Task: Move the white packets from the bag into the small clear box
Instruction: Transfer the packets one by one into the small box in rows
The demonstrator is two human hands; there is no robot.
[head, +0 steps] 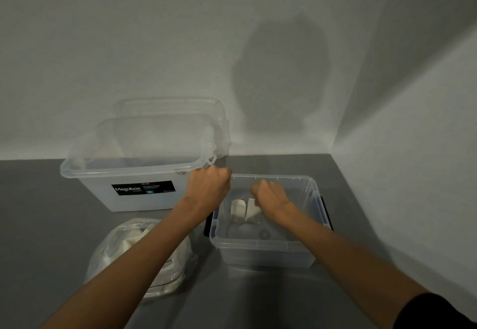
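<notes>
A small clear box (265, 252) stands on the grey table, right of centre. Two white packets (238, 211) lie side by side on its floor near the far wall. My right hand (269, 195) reaches down into the box with curled fingers, touching the right packet (253, 213). My left hand (209, 185) hovers with curled fingers over the box's far left corner; I cannot see anything in it. A clear plastic bag (117, 253) with more white packets sits at the lower left, partly under my left forearm.
A large clear Megabox bin (144, 199) stands at the back left, its lid (170, 106) leaning on the wall behind. The wall corner lies close on the right. Bare grey table lies in front of the box.
</notes>
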